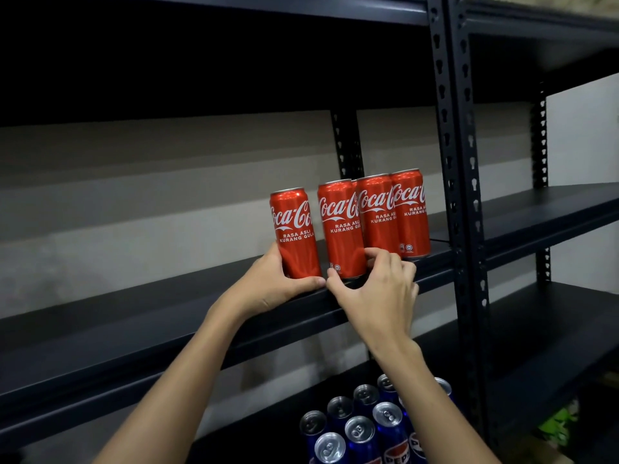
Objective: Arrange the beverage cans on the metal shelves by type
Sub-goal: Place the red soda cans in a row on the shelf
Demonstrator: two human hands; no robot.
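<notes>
Holding the lone Coca-Cola can point(294, 234) in your left hand point(274, 283), fingers clamped round its base, you kept it upright on the shelf point(134, 329), at nine o'clock of the red row point(375, 219), probably to join it. Your right hand point(378, 289) pinched the neighbouring can point(341, 229), likely steadying it.

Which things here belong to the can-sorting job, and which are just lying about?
Job: four red Coca-Cola cans, blue Pepsi cans, black metal shelf, left hand, right hand.

Lying about: green item, lower right; too blurred to identify.
</notes>
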